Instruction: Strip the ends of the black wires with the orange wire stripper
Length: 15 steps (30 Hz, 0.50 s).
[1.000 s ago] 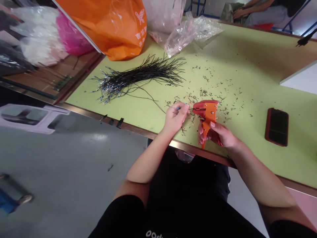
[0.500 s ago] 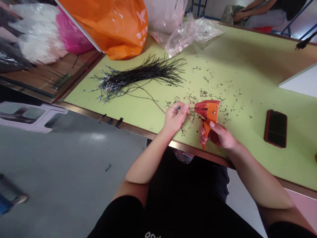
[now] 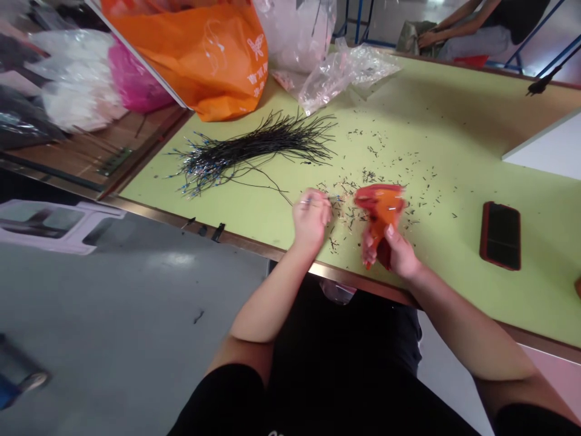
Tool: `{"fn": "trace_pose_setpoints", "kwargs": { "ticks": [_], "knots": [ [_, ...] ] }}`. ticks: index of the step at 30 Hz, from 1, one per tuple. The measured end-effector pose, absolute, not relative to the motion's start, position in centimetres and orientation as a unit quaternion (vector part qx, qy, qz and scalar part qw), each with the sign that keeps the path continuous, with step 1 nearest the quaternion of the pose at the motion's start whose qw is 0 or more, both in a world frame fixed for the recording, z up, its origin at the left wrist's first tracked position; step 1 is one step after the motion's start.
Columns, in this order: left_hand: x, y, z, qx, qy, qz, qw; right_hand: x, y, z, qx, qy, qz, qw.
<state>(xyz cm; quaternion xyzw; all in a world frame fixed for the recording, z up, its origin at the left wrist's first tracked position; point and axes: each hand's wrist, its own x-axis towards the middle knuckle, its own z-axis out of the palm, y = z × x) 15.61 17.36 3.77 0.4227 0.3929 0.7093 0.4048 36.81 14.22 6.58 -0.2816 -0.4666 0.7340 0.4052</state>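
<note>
My right hand [image 3: 394,249] is wrapped round the handle of an orange and red wire stripper [image 3: 385,203], held upright over the green tabletop and a little blurred. To its left, the fingers of my left hand [image 3: 312,215] are closed on a thin black wire [image 3: 281,188], which trails off toward the bundle. A short tip pokes out on the right of those fingers, apart from the stripper's jaws. Beyond my left hand lies a bundle of black wires [image 3: 254,145] with blue and silvery ends at its left. Small black clippings [image 3: 370,175] are scattered around the stripper.
A phone [image 3: 500,235] lies to the right. An orange bag [image 3: 218,66] and clear plastic bags [image 3: 327,79] stand at the back, with a white panel [image 3: 549,148] at the right edge. Across the table another person's hands [image 3: 429,39] are visible.
My left hand has drawn left, away from the stripper, and the wire has come out of the jaws. The stripper stays in my right hand, tilted slightly differently.
</note>
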Motion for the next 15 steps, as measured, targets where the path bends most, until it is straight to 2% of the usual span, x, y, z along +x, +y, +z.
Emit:
{"fn": "trace_pose_setpoints", "kwargs": {
  "ticks": [2, 4, 7, 10, 13, 15],
  "knots": [
    [14.7, 17.8, 3.6, 0.364, 0.405, 0.760, 0.354, 37.7, 14.8, 7.3, -0.279, -0.425, 0.695, 0.509],
    [14.4, 17.9, 3.5, 0.347, 0.438, 0.775, 0.295, 38.7, 15.4, 7.9, -0.284, -0.392, 0.673, 0.559],
    [15.3, 17.3, 3.3, 0.460, 0.459, 0.727, 0.222, 38.9, 15.7, 7.9, -0.290, -0.412, 0.671, 0.544],
    [16.7, 16.4, 3.4, 0.587, 0.447, 0.666, 0.112, 37.7, 15.2, 6.9, -0.270, -0.464, 0.689, 0.486],
    [17.2, 16.1, 3.6, 0.634, 0.434, 0.640, 0.017, 36.5, 14.5, 5.9, -0.264, -0.485, 0.719, 0.423],
    [17.2, 16.1, 3.7, 0.651, 0.426, 0.628, -0.008, 36.1, 14.3, 5.5, -0.260, -0.482, 0.735, 0.399]
  ]
}}
